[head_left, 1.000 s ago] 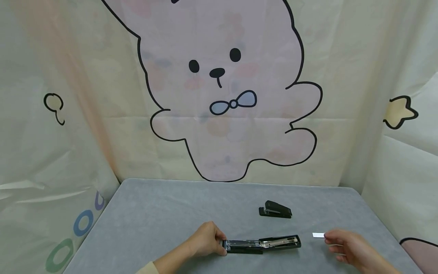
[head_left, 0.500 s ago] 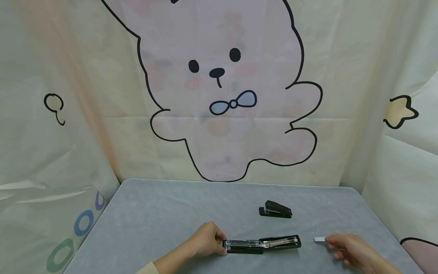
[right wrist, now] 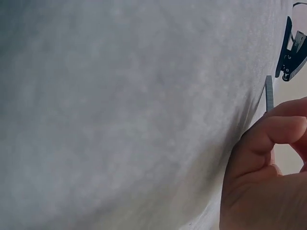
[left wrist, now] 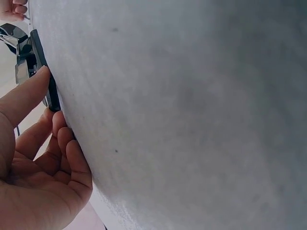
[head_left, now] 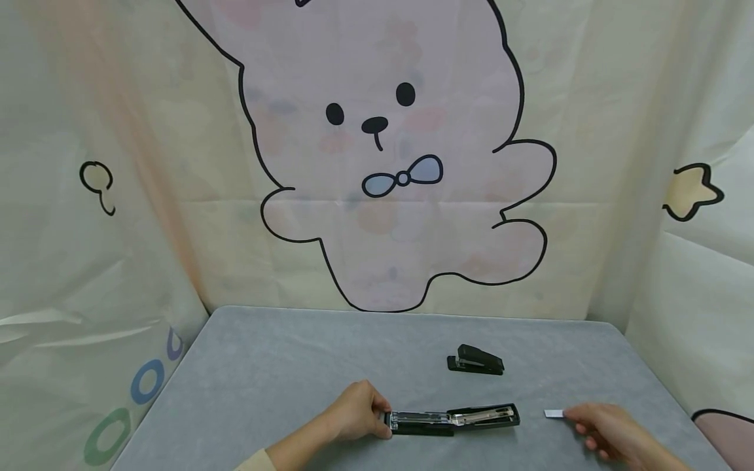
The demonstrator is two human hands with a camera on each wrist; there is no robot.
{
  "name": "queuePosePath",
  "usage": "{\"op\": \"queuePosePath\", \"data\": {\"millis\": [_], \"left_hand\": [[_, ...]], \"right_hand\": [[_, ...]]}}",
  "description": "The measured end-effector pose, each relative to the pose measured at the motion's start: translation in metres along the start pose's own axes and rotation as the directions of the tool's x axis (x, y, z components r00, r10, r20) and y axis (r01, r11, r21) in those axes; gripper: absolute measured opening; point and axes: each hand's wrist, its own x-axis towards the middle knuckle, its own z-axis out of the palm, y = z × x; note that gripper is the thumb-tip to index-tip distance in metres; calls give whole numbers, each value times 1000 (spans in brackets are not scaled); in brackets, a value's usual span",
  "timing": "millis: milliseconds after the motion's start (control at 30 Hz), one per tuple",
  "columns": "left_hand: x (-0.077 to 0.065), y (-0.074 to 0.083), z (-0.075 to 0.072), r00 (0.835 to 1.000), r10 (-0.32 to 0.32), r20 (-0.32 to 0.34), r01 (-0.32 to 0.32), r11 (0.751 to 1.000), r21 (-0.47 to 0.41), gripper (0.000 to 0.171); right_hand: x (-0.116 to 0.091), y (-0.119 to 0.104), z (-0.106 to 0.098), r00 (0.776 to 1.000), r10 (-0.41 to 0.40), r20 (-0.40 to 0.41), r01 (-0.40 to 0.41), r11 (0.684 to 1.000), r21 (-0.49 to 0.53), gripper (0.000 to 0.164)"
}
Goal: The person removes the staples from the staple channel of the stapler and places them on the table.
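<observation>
A pale cream hanging (head_left: 589, 98) fills the back, printed with a large lilac cartoon animal (head_left: 377, 242) in thick black outline, with black eyes, pink blotches and a blue bow (head_left: 425, 170) at its neck. Creased whitish sheeting closes in the left side (head_left: 47, 261) and right side (head_left: 713, 275), the former carrying coloured rings (head_left: 137, 386) and a soft peach band (head_left: 153, 190), the latter a yellow star (head_left: 686, 193) and part of a pink shape. Under soft, even light, the mottled grey-blue tabletop (head_left: 265, 366) has rounded far corners.
</observation>
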Motion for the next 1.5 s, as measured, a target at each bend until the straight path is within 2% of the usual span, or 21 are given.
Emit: {"op": "queuePosePath", "data": {"millis": [133, 200, 400, 533, 733, 967, 1100, 1300, 1367, 1500], "left_hand": [[0, 0, 0, 1000, -2, -3, 2, 1000, 3, 20], [0, 0, 0, 1000, 0, -3, 0, 1000, 6, 20], [0, 0, -1, 1000, 2, 2, -2, 1000, 13, 20], [1, 0, -1, 1000, -2, 12, 2, 1000, 16, 20], [2, 0, 0, 1000, -7, 20, 7, 1000, 6, 21], [1, 0, -1, 1000, -10, 18, 10, 1000, 0, 21], [1, 1, -1, 1000, -11, 22, 11, 1000, 1, 21], [2, 1, -1, 1000, -7, 21, 7, 1000, 10, 19], [1, 0, -1, 1000, -5, 17, 5, 1000, 16, 19], [1, 0, -1, 1000, -2, 12, 2, 1000, 22, 19]], "right_hand": [[0, 2, -3, 999, -28, 27, 28, 1000, 4, 19], [0, 2, -4, 1000, -15, 23, 14, 1000, 11, 20], [-1, -4, -2, 998, 39, -39, -39, 999, -5, 19], [-4, -8, 3, 995, 41, -92, -47, 997, -68, 22], [-9, -12, 16, 988, -34, -151, 1, 978, -210, 28], [-14, -21, 34, 972, -157, -174, 81, 923, -376, 24], [-19, -28, 45, 965, -207, -163, 126, 905, -406, 24], [-23, -35, 58, 942, -316, -113, 246, 878, -411, 24], [-24, -37, 62, 936, -343, -80, 283, 867, -410, 26], [-25, -40, 66, 923, -382, 36, 367, 852, -373, 37]]}}
